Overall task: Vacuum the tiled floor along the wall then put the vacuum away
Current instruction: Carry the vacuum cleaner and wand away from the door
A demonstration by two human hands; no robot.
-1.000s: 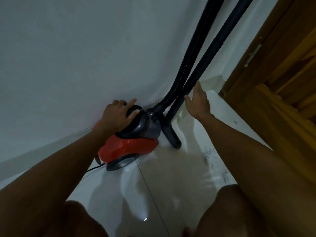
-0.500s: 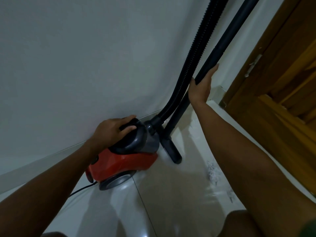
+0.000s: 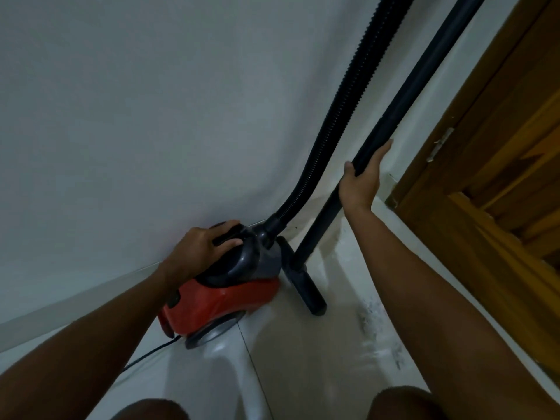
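Head view, frame centre: left hand grips vacuum handle; right hand holds wand, fingers wrapped. Loose hold could let wand topple.

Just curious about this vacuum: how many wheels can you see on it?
1: a grey wheel on the vacuum's near side, low, on the floor. A far-side one may be hidden.

**Vacuum held against the wall**

I saw my left hand gripping the dark handle atop the red vacuum, which sat on the tiled floor beside the white wall. My right hand cupped the black wand, its nozzle on the floor. The ribbed hose rose beside it; a wooden door stood right.
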